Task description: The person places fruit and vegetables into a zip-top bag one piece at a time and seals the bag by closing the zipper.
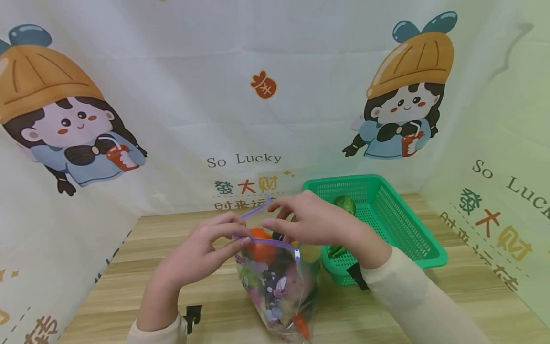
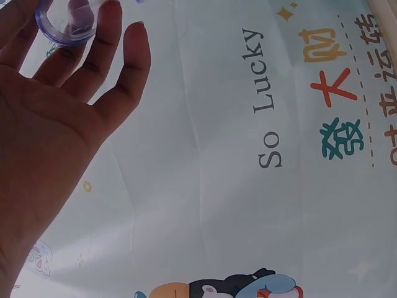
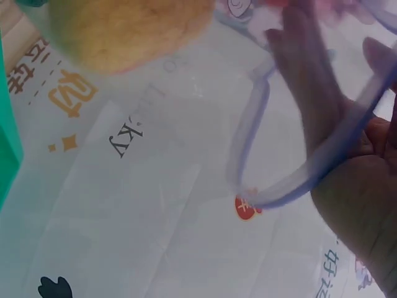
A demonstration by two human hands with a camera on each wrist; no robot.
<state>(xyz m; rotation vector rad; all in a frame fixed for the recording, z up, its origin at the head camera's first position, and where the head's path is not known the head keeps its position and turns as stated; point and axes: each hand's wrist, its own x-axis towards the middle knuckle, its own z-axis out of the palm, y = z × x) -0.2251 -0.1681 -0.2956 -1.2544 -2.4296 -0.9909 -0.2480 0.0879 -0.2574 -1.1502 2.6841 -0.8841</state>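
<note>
A clear zip bag (image 1: 279,282) with a purple zip edge and printed pictures stands on the table, filled with produce. Inside it show a red-orange round item (image 1: 263,248), an orange-red piece (image 1: 301,326) low down and a yellowish round item (image 3: 130,31). My left hand (image 1: 206,248) pinches the near left part of the bag's rim (image 2: 65,40) between thumb and fingers. Over the bag's mouth is my right hand (image 1: 309,217), its thumb apart from its extended fingers. In the right wrist view the purple zip edge crosses in front of that hand.
A green plastic basket (image 1: 412,229) stands right of the bag, behind my right forearm. It holds a round green vegetable (image 1: 345,204) and some slim green ones (image 1: 337,251). A printed white cloth (image 1: 206,110) hangs behind and beside the wooden table (image 1: 172,253).
</note>
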